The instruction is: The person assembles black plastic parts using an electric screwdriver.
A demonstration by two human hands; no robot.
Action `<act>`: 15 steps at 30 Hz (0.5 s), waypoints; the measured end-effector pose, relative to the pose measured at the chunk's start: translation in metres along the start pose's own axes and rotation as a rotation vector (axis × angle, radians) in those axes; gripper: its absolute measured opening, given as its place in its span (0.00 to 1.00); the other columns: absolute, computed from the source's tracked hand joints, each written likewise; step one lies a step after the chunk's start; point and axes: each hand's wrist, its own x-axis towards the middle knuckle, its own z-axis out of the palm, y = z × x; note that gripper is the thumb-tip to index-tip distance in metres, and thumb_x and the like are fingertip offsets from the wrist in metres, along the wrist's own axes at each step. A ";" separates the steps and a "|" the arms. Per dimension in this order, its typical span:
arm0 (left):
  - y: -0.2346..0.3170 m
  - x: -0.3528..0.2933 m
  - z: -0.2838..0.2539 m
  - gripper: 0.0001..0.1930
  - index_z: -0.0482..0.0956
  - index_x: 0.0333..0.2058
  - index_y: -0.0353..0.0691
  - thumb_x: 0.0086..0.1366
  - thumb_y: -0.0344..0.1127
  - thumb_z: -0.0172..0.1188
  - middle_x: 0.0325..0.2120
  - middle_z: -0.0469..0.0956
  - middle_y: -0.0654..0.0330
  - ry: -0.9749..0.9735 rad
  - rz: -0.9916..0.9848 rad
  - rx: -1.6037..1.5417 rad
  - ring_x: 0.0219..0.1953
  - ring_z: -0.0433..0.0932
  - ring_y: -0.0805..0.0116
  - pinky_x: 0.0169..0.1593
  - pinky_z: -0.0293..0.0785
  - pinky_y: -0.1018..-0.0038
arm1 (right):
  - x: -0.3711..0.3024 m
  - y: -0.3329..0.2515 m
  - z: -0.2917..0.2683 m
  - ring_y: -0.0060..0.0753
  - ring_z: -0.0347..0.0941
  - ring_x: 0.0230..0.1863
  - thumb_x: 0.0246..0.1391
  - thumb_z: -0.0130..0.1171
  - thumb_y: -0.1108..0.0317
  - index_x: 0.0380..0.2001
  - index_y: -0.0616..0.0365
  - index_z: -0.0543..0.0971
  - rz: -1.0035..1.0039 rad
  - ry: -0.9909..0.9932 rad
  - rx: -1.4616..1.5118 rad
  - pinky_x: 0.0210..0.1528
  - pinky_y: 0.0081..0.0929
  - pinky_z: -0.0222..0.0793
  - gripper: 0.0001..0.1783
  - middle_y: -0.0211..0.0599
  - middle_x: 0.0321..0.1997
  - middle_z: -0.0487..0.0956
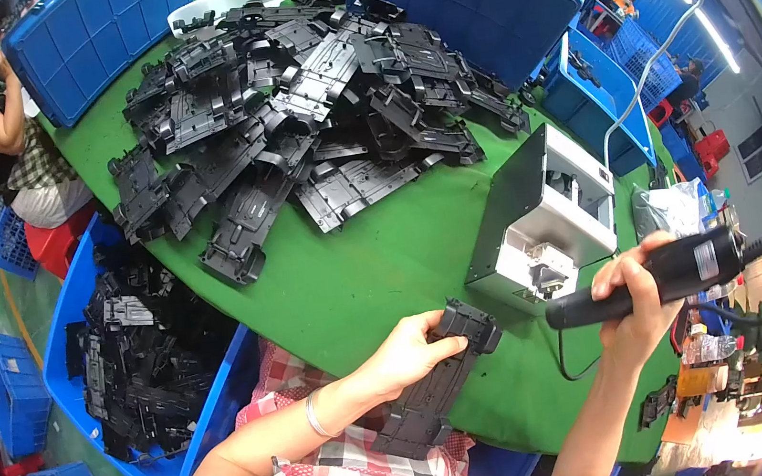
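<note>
My left hand (418, 351) grips a black plastic car chassis (432, 393) by its upper end, thumb on top. The part slants over my checked apron, at the edge of the green table. My right hand (638, 305) is wrapped round a black electric screwdriver (684, 275), held level with its narrower end toward the left. A cord leaves its right end. Just beyond this tool stands a silver and black box-shaped machine (544, 216), perhaps a screw feeder, with an opening in its front. Whether a bit sits in the screwdriver's tip cannot be made out.
A heap of similar black chassis (313, 83) covers the far table. Blue crates (466, 5) stand behind it, beside a white tray (225, 0). Left and below, a blue bin (216, 409) holds black parts. Another person (2, 134) sits far left. Bottles (713, 348) stand at right.
</note>
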 end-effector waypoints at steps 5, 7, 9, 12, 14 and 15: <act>0.001 0.000 0.000 0.15 0.72 0.42 0.28 0.57 0.31 0.57 0.31 0.76 0.59 -0.003 0.004 0.011 0.32 0.73 0.76 0.38 0.70 0.78 | -0.017 -0.001 -0.008 0.28 0.62 0.12 0.43 0.49 0.77 0.38 0.62 0.62 -0.005 0.053 0.207 0.14 0.23 0.62 0.16 0.34 0.17 0.64; 0.001 0.000 0.000 0.16 0.72 0.42 0.28 0.57 0.31 0.57 0.31 0.76 0.59 -0.003 -0.006 0.015 0.32 0.73 0.75 0.38 0.70 0.78 | -0.025 0.003 -0.002 0.28 0.62 0.12 0.43 0.48 0.77 0.38 0.62 0.62 -0.023 0.058 0.227 0.14 0.23 0.62 0.16 0.34 0.17 0.64; -0.002 0.002 -0.001 0.16 0.72 0.43 0.28 0.57 0.31 0.57 0.32 0.76 0.58 -0.005 0.016 0.003 0.33 0.73 0.75 0.38 0.70 0.78 | -0.031 0.007 0.001 0.28 0.62 0.12 0.43 0.48 0.77 0.39 0.61 0.62 -0.046 0.047 0.233 0.14 0.23 0.63 0.16 0.34 0.17 0.64; -0.005 0.003 0.001 0.13 0.72 0.40 0.29 0.57 0.30 0.57 0.30 0.75 0.60 -0.003 0.057 -0.014 0.30 0.73 0.76 0.36 0.72 0.79 | -0.039 0.012 0.008 0.28 0.63 0.12 0.42 0.50 0.77 0.39 0.61 0.61 -0.018 0.055 0.235 0.15 0.24 0.64 0.18 0.33 0.16 0.65; -0.005 0.003 0.000 0.13 0.72 0.40 0.29 0.57 0.30 0.57 0.30 0.75 0.60 0.000 0.043 -0.007 0.30 0.73 0.76 0.36 0.72 0.79 | -0.042 0.015 0.010 0.29 0.63 0.12 0.41 0.50 0.77 0.39 0.60 0.61 -0.012 0.045 0.223 0.15 0.24 0.64 0.18 0.33 0.16 0.65; -0.004 0.003 0.000 0.13 0.72 0.40 0.29 0.57 0.30 0.57 0.30 0.75 0.60 -0.002 0.029 -0.001 0.30 0.73 0.76 0.36 0.72 0.79 | -0.043 0.016 0.011 0.29 0.63 0.12 0.41 0.50 0.77 0.39 0.60 0.61 -0.008 0.037 0.208 0.15 0.24 0.64 0.18 0.33 0.16 0.65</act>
